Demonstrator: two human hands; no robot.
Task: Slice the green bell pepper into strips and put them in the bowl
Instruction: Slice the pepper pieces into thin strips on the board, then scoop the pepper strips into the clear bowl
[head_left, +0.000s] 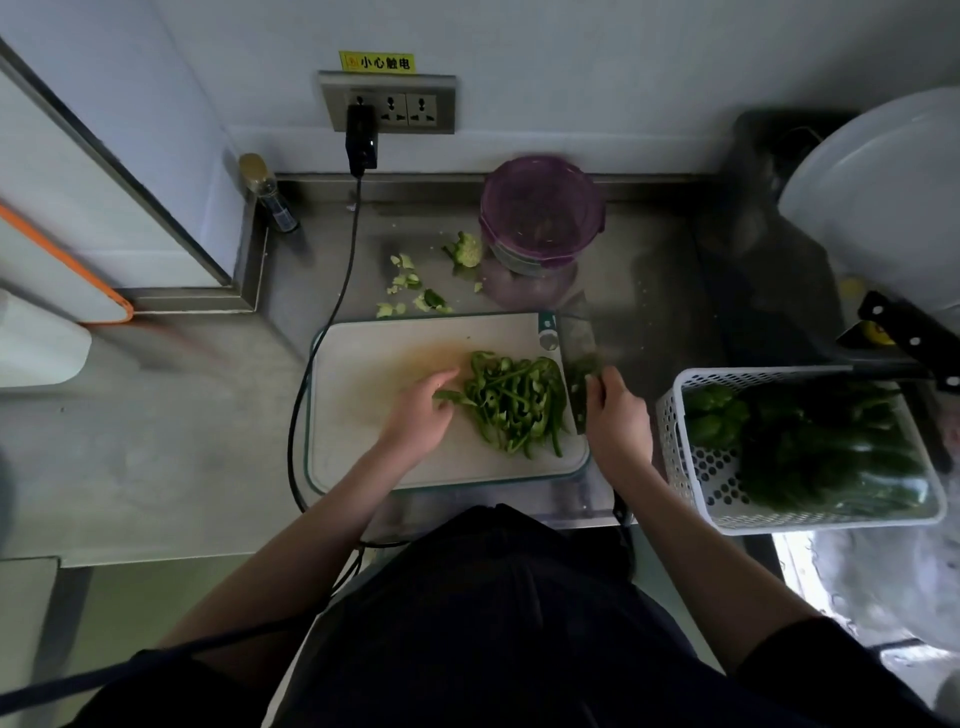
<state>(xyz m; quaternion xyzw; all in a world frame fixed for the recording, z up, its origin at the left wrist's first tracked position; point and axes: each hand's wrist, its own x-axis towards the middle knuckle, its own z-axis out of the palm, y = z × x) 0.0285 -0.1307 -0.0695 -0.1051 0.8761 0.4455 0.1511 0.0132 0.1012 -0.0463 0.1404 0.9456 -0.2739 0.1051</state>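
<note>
A pile of green bell pepper strips (511, 408) lies on the right half of the white cutting board (374, 364). My left hand (423, 415) rests on the board at the pile's left edge, fingers spread and touching the nearest strips. My right hand (615, 415) grips a cleaver (579, 364), whose blade stands against the right side of the pile with green bits stuck to it. The purple see-through bowl (543, 218) stands behind the board near the wall; what is inside it is unclear.
The pepper core (465, 249) and pale scraps (410, 291) lie on the steel counter behind the board. A white basket (685, 457) of green peppers sits at the right. A black-handled knife (909, 338) lies above it. A black power cable (332, 322) runs along the board's left side.
</note>
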